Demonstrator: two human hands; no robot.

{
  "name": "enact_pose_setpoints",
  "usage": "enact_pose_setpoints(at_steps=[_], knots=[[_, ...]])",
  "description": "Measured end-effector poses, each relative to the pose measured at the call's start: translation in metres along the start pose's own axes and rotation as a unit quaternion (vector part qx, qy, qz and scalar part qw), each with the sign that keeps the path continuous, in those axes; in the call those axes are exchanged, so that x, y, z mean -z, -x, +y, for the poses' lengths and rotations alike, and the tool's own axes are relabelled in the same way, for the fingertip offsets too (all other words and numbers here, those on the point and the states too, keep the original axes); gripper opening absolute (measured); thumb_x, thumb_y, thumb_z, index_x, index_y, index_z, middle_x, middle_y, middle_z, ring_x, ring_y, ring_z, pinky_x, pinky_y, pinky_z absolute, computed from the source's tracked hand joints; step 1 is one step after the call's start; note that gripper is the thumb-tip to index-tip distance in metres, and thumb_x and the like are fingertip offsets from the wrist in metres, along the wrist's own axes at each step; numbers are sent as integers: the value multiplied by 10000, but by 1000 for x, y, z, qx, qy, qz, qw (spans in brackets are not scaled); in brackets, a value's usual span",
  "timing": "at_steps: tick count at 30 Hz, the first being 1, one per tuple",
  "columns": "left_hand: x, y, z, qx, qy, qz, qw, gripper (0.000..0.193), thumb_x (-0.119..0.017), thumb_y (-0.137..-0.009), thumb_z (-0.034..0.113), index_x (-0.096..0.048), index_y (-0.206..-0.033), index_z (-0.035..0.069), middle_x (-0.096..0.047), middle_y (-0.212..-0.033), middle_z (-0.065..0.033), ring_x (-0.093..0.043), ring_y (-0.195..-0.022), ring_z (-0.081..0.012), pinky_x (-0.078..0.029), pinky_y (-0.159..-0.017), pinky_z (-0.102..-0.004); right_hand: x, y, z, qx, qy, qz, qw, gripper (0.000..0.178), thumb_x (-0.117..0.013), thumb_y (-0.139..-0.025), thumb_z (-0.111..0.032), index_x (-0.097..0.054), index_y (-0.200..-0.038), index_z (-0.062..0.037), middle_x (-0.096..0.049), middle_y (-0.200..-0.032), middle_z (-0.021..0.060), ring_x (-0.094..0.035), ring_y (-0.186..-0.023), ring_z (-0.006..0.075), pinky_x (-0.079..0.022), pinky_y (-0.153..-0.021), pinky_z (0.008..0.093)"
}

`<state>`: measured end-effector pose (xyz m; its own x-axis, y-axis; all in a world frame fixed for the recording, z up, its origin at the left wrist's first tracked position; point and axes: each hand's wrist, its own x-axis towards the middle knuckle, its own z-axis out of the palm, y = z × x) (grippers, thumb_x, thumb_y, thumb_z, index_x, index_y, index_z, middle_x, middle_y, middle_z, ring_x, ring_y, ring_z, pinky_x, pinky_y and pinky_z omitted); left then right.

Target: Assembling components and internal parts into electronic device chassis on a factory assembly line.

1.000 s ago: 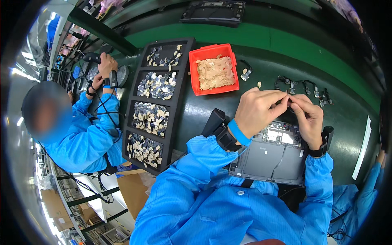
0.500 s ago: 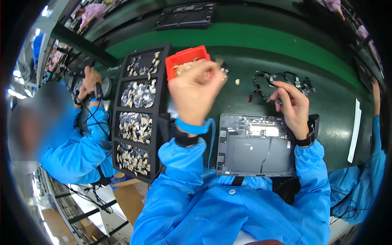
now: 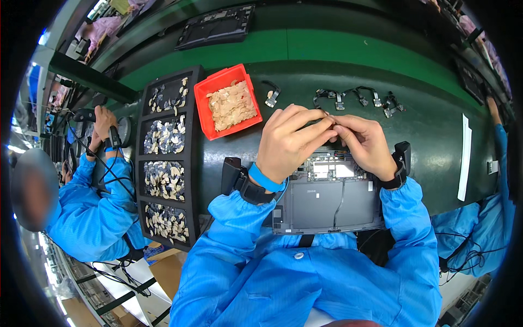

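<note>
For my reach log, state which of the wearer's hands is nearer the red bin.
Left: the left hand is lower right of the red bin; the right hand is farther right.

Near is one open laptop base (image 3: 357, 204); far, toward the left, a second laptop base (image 3: 215, 26). Left are one black tray (image 3: 194, 103) with four compartments and one red bin (image 3: 239, 128). One small cable part (image 3: 271, 100) lies right of the bin, at least three cable parts (image 3: 377, 102) farther right, then one white strip (image 3: 464, 158).

Pale marking (image 3: 317, 195) on laptop base (image 3: 313, 210), too small to read
</note>
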<state>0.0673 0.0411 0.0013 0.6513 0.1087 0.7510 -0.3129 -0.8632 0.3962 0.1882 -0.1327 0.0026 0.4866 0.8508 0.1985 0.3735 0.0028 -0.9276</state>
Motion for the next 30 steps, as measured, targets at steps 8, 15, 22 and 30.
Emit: enact_pose_setpoints(at_steps=[8,15,22,30], knots=[[5,6,-2,-2,-12,35,999,243,-896,-686,136,-799,-906,108,-749,-916,-1,-668,-778,-198,-499,-657,-323,-3,0,-2,13,45,46,998,225,-642,-984,-26,-693,-1194,35,-766,-1009,140,-714,-851,135,-563,-751,285],[4,0,1,2,-6,19,1000,285,-887,-684,148,-812,-957,123,-731,-990,0,-653,-850,-217,-507,-701,-345,-2,2,4,101,106,39,988,203,-664,-936,21,-702,-1135,21,-747,-982,169,-727,-832,283,-567,-753,339],[4,4,0,-20,-23,-10,999,278,-866,-718,161,-811,-988,121,-759,-1062,-9,-672,-909,-222,-498,-742,-345,-3,1,-1,127,159,11,979,209,-668,-921,30,-699,-1127,22,-741,-1003,187,-732,-887,324,-572,-760,376],[6,2,4,-23,-42,1,999,321,-877,-714,201,-808,-1011,101,-767,-1086,-17,-680,-942,-225,-483,-738,-336,2,4,-2,60,113,24,991,179,-681,-943,-17,-718,-1113,25,-769,-1001,169,-766,-916,248,-591,-783,322]])
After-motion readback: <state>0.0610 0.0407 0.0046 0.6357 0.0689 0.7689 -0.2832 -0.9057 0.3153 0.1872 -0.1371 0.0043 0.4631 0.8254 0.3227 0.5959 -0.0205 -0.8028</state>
